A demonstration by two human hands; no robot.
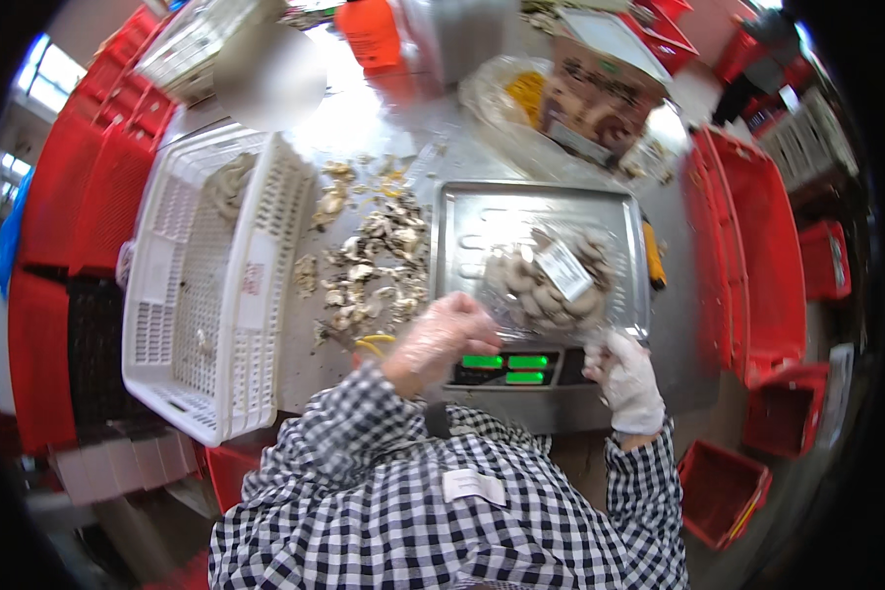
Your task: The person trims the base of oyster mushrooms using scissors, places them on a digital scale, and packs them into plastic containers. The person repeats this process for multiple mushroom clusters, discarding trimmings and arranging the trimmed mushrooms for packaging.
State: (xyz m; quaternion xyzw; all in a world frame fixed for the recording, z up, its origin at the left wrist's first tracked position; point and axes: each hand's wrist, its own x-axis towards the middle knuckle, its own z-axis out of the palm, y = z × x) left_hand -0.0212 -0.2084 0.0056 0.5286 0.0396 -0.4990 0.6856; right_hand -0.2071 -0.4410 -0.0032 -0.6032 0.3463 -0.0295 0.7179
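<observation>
A clear plastic bag of pale mushrooms (546,305) with a white label (564,270) lies on the steel tray (605,211) of a weighing scale. Green digits glow on the scale's display (504,370) at the near edge. My left hand (441,337), in a thin see-through glove, pinches the bag's near left edge. Gripping the near right edge of the same bag is my right hand (627,382), gloved too, its fingers curled inward. The film stretches loosely between both hands, and its exact hold under the fingers is partly hidden.
Mushroom pieces and trimmings (374,261) are strewn left of the scale. Beyond them stands a white perforated crate (261,285) with a cloth-like item inside. A yellow-handled tool (652,254) lies right of the tray. Red crates (767,256) flank the table; a brown box (600,98) stands behind.
</observation>
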